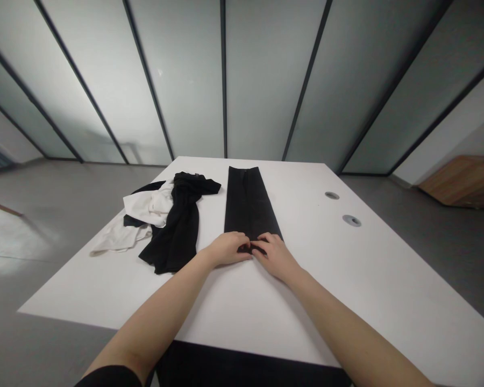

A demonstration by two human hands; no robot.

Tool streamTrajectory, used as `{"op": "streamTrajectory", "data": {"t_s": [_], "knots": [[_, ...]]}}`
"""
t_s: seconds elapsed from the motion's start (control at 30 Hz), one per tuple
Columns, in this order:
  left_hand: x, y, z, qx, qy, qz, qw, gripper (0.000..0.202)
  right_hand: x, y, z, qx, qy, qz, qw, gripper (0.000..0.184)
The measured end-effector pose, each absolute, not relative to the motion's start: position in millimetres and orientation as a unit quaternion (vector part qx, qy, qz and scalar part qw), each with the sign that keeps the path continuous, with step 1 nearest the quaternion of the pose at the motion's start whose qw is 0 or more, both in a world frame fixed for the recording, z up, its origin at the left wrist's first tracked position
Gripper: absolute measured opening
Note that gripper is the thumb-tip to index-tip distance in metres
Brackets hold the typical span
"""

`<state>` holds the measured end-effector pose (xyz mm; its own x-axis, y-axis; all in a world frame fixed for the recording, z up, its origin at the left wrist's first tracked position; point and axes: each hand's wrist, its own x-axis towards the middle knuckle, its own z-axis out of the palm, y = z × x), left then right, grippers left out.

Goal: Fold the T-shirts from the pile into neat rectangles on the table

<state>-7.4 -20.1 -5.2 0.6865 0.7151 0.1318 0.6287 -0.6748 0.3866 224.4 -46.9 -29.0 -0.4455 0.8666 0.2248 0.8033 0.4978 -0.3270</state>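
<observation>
A black garment (246, 201), folded into a long flat strip that widens toward me, lies on the white table (306, 301). Whether it is a skirt or trousers I cannot tell. At its near end my left hand (230, 248) has its fingers curled over the cloth edge. My right hand (275, 255) pinches the same edge just beside it, the fingertips of both hands nearly meeting. A small fold of dark cloth shows between the fingers; the rest of the near edge is hidden under the hands.
Left of the strip lies a loose heap of clothes, with a black garment (183, 226) over white cloth (153, 204). Two round cable holes (351, 220) pierce the tabletop on the right. Frosted glass panels (262, 80) stand beyond the table.
</observation>
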Motion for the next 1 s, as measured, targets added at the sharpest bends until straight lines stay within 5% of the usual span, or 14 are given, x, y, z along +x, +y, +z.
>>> {"op": "streamTrajectory", "data": {"t_s": [1.0], "knots": [[1,-22,-9,0.906,0.387,0.133,0.110,0.014,230,-39,-31,-0.438,-0.850,0.176,0.233,0.017]]}}
